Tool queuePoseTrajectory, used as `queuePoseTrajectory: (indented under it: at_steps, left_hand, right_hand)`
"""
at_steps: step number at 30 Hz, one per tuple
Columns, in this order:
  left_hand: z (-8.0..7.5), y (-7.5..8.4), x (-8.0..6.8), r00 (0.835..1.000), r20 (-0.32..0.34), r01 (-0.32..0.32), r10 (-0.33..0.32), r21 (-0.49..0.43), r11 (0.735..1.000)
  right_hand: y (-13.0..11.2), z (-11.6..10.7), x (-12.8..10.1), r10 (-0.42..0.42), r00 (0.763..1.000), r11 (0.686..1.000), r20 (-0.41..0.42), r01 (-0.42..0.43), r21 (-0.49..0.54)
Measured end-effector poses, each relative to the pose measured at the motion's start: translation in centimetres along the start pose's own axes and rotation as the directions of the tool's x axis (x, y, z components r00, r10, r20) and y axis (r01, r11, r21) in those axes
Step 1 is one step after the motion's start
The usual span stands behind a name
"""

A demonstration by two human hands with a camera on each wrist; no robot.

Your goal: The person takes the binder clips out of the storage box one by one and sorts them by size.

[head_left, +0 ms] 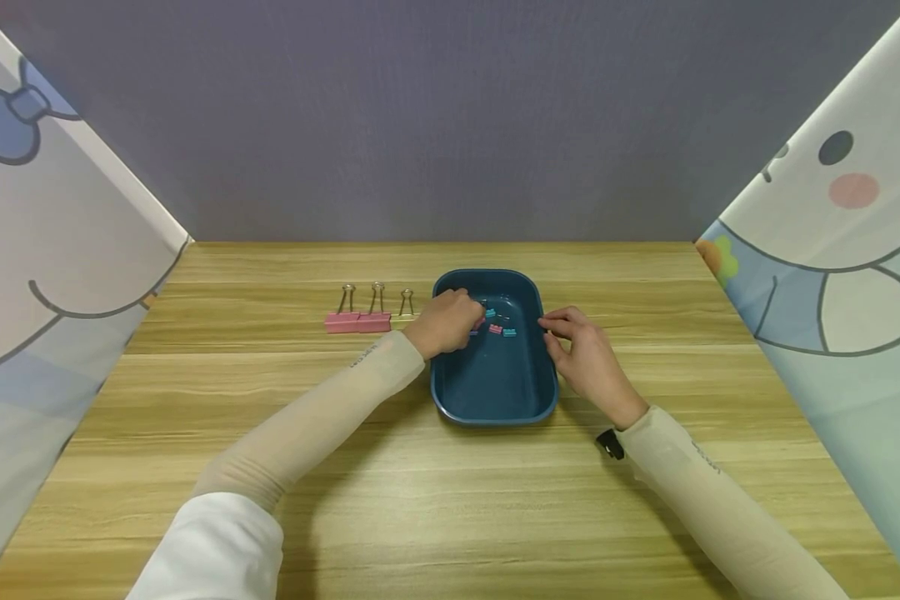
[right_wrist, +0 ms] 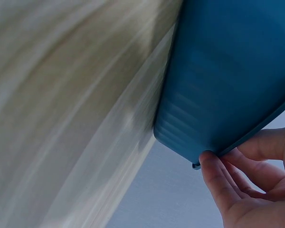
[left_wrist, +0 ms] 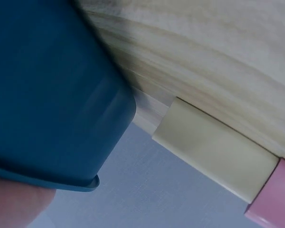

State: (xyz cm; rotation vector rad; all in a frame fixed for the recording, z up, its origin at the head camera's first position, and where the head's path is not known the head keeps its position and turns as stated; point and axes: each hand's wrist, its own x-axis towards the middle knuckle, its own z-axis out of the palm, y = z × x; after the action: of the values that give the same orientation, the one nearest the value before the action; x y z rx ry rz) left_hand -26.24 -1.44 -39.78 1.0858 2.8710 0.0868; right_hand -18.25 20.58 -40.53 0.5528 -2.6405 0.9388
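Observation:
A dark blue plastic tray (head_left: 492,392) stands on the wooden table. Inside, near its far end, lie several small binder clips, among them a pink clip (head_left: 496,329) and a blue clip (head_left: 510,332). My left hand (head_left: 447,321) reaches over the tray's left side, fingers bent down beside the small clips; its fingertips are hidden, with a bit of pink showing next to them. On the opposite side, my right hand (head_left: 588,358) pinches the tray's right rim between thumb and fingers, as the right wrist view also shows.
Left of the tray, two large pink binder clips (head_left: 357,322) and a pale yellow binder clip (left_wrist: 216,147) stand in a row, handles up. A small black object (head_left: 610,444) shows by the right wrist. A grey panel (head_left: 450,125) rises behind the table.

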Motion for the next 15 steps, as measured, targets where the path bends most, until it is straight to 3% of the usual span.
queuePoseTrajectory:
  at_steps: [7,15]
  left_hand:
    - [-0.25,-0.29,-0.22,0.998,-0.032,-0.049,0.047,-0.059,0.997]
    - [-0.73,-0.99,-0.52,0.971,-0.119,-0.221,0.208,-0.110,0.969]
  right_hand:
    - [-0.14,-0.04,-0.02,0.008,1.000,1.000,0.005,-0.008,0.001]
    - [-0.19,-0.07,-0.09,0.015,1.000,1.000,0.009,-0.015,-0.010]
